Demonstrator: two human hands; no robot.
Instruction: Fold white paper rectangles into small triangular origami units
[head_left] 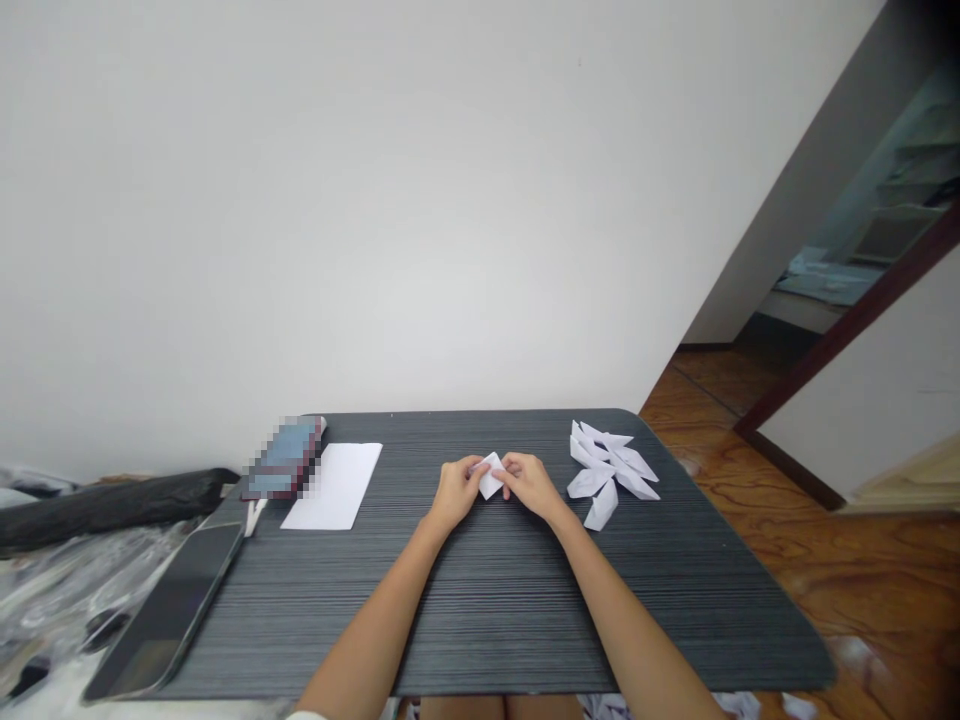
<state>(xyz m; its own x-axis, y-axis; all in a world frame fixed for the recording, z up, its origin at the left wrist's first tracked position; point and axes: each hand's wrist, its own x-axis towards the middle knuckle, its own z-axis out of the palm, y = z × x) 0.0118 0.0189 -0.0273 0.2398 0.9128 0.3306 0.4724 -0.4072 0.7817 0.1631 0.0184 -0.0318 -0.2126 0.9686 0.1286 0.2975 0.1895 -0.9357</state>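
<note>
Between my two hands, just above the middle of the dark table, is a small folded piece of white paper (491, 478) with a pointed top. My left hand (456, 492) pinches its left side, thumb on the near face. On the other side my right hand (531, 482) grips the right edge, its thumb also pressed on the front. The fingers behind the paper are partly hidden. To the right of my hands lies a loose pile of folded white paper pieces (611, 462). Flat white paper sheets (341, 490) rest to the left.
A pixelated blue and dark red item (283, 460) overlaps the sheets. A dark phone-like slab (172, 610) lies along the left edge of the table (495, 610). A white wall (465, 200) stands behind, with wooden floor (825, 560) at right.
</note>
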